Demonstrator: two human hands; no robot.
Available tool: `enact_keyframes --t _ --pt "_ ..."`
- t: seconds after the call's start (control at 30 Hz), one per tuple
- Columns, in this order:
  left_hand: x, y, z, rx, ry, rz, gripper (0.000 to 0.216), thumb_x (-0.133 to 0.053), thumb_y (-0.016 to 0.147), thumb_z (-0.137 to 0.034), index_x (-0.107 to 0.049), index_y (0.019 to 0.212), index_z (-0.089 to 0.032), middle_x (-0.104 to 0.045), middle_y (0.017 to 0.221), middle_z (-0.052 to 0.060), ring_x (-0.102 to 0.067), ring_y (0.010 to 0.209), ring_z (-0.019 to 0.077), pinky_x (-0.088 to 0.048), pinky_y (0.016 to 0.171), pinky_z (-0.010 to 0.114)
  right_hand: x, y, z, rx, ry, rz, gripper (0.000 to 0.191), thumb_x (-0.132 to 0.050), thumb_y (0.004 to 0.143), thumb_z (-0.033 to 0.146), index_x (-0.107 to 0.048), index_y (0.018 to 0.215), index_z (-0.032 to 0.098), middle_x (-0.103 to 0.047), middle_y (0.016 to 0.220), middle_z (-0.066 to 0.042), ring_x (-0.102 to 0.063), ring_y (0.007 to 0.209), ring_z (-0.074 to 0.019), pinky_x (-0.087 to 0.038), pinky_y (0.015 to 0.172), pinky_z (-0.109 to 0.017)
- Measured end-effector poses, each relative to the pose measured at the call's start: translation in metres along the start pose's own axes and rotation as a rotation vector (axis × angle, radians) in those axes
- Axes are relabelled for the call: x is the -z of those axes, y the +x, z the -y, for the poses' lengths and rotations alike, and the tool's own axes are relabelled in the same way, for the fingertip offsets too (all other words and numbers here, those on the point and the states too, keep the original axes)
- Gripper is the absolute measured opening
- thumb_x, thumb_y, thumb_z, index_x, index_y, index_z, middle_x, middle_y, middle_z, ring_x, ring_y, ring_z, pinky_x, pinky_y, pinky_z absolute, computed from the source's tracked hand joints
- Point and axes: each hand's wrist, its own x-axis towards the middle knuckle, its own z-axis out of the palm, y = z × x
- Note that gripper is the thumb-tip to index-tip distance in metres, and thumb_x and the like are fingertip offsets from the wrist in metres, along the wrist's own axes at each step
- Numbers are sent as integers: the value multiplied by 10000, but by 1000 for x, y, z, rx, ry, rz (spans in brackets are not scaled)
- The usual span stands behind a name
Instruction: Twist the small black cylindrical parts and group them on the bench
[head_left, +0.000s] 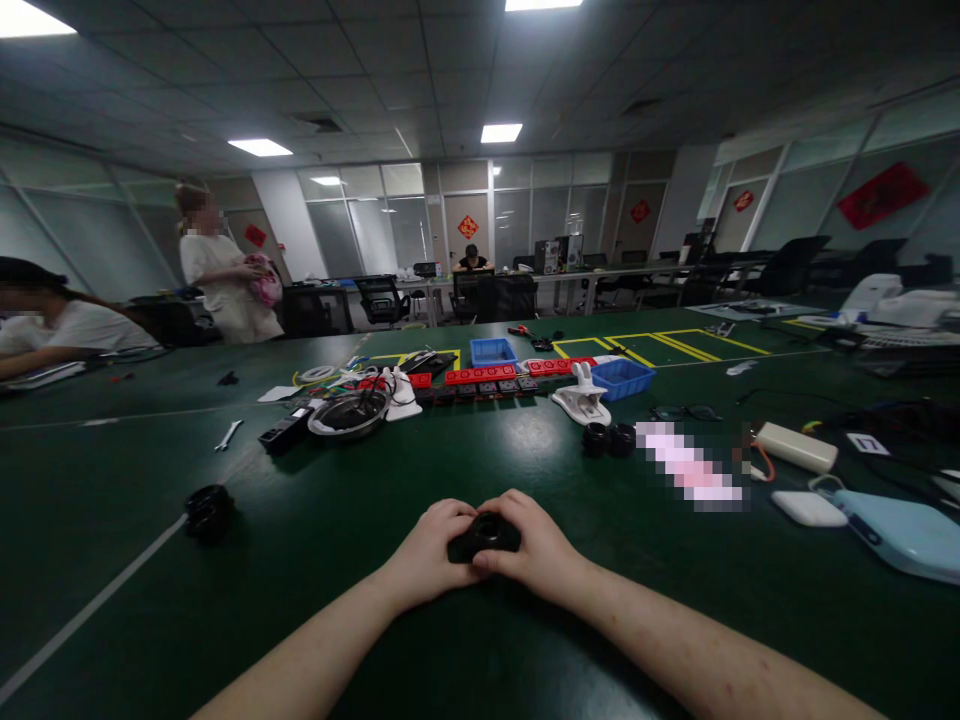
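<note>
Low over the green table, both my hands close around a black rounded part with a round hole in its top. My left hand grips its left side, and my right hand grips its right side, thumb across the front. The fingertips meet at the part, whose lower side is hidden. To the left lies another black ribbed round piece. Ahead and to the right, two small black round pieces sit side by side near a white clip stand.
A metal bowl with black cable stands ahead, beside a black box and a wrench. Red power strips and blue bins lie farther back. On the right are a light-blue case and a beige power bank.
</note>
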Motion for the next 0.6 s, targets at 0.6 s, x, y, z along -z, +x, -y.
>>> enact_keyframes --t 0.6 --pt "-1 -1 3 214 44 -107 378 -572 697 -445 -595 1013 -238 -521 1051 62 -442 1017 263 -344 892 411 1 10 -43 -230 35 -216 336 -548 632 154 -385 923 197 -506 911 -31 -509 870 -183 -396 803 -332"
